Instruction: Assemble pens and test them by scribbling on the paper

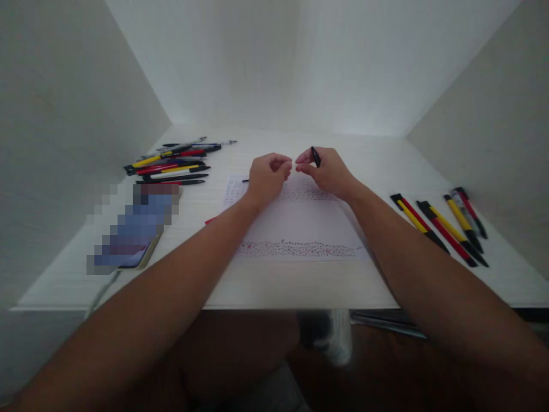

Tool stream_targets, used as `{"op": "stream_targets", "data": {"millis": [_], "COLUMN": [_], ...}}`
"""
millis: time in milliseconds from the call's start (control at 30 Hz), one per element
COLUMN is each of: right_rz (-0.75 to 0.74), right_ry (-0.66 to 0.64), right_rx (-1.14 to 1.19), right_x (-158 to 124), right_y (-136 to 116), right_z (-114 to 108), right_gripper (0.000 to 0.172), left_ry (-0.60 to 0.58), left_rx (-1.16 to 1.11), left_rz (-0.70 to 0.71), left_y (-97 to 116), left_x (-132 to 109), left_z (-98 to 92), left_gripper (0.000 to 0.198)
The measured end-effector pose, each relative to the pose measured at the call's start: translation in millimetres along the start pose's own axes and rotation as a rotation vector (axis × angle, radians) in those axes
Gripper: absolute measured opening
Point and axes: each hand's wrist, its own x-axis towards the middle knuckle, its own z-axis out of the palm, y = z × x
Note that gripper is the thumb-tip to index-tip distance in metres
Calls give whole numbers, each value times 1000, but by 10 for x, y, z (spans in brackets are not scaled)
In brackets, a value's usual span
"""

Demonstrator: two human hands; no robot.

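Above the far part of a sheet of paper [300, 223], my two hands are close together with their fingertips nearly meeting. My right hand [330, 169] is closed round a black pen part [316, 156], whose dark end sticks up between the fingers. Thumb and fingers of my left hand [268, 177] are pinched together; anything between them is too small or hidden to make out. A thin dark tip [246, 181] shows just left of that hand, its other end hidden. Rows of writing cover the sheet's far part, and small dark and red marks run along its near edge.
A pile of pens [171, 163] lies at the back left. In front of it is a phone [146, 229], partly blurred, with a cable [100, 294]. Several thick yellow, red and black pens [446, 229] lie at right. White panels [274, 68] enclose the desk on three sides.
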Motion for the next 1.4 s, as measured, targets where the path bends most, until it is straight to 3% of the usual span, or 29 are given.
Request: {"op": "stream_targets", "data": {"millis": [233,400,833,1100,1400], "right_rz": [-31,-65,133,155,145], "right_ry": [-41,-59,5,-89,-90], "right_rx": [-74,-49,149,152,163], "right_x": [-6,-5,-78,-94,-110], "right_y": [-55,-87,-99,-106,-144], "right_z": [-13,-4,49,62,62], "right_gripper": [3,3,37,31,35], "left_ry": [91,53,28,95,63], "left_rx": [2,-3,-154,-187,-139], "left_rz": [11,8,-57,-32,-10], "left_y": [-44,21,69,1,-68], "left_x": [3,-48,-62,-17,-6], "left_z": [41,44,38,73,72], "left_gripper": [8,11,11,5,4]}}
